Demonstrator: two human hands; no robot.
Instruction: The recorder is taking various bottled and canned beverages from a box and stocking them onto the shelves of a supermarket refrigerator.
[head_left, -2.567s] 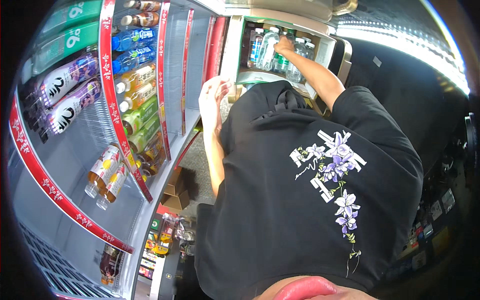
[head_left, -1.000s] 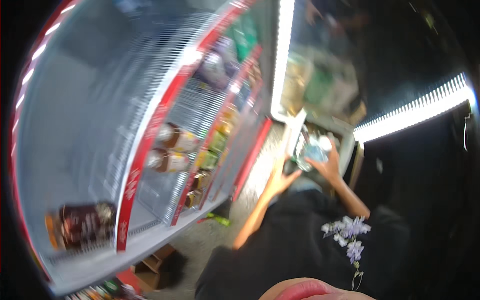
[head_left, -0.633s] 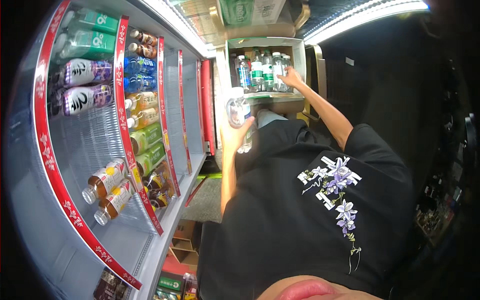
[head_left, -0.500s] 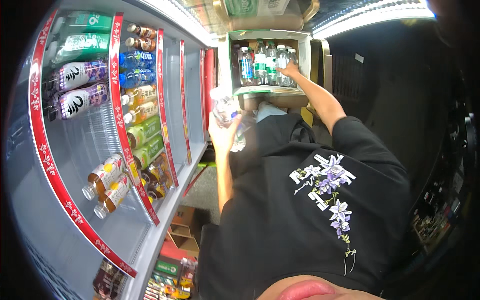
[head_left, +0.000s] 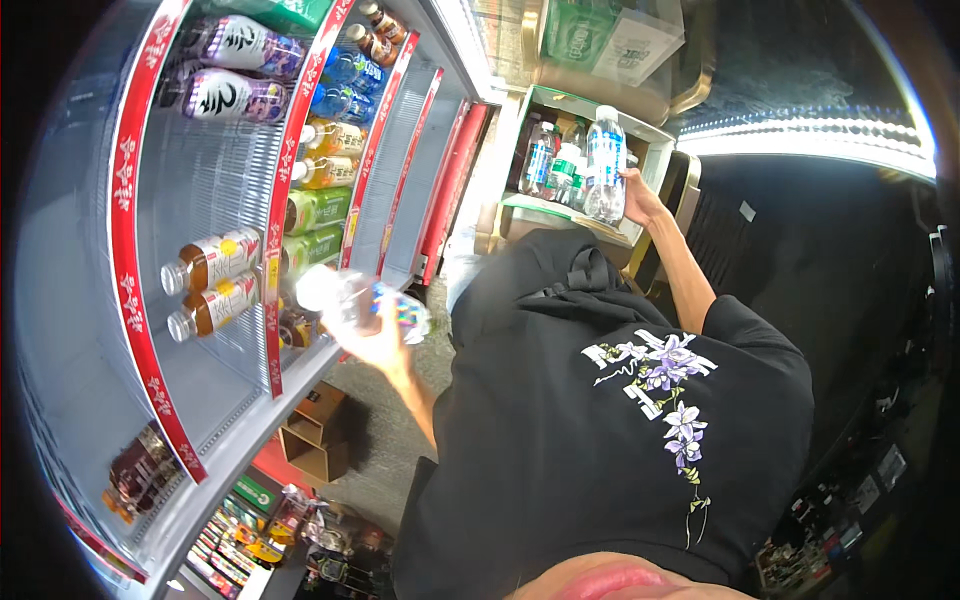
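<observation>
My left hand (head_left: 378,348) is closed around a clear plastic water bottle (head_left: 352,300), tilted and a little blurred, beside the shelf edge on the left. My right hand (head_left: 643,197) grips another clear water bottle (head_left: 606,150) with a blue and white label, held upright over the right side of an open carton (head_left: 655,140). Inside the carton stand several more bottles, among them a blue-labelled water bottle (head_left: 540,160) and a green-labelled water bottle (head_left: 564,172).
To the left rises a lit display cooler with red-edged shelves (head_left: 125,225). Tea bottles (head_left: 222,258), purple-labelled bottles (head_left: 235,95), blue bottles (head_left: 345,85) and green bottles (head_left: 318,210) lie along them. Cardboard boxes (head_left: 315,430) and packaged goods (head_left: 235,535) are below the cooler.
My left hand has carried its bottle left and nearer, up to the shelves. My right hand has raised a bottle from the carton. The view has shifted.
</observation>
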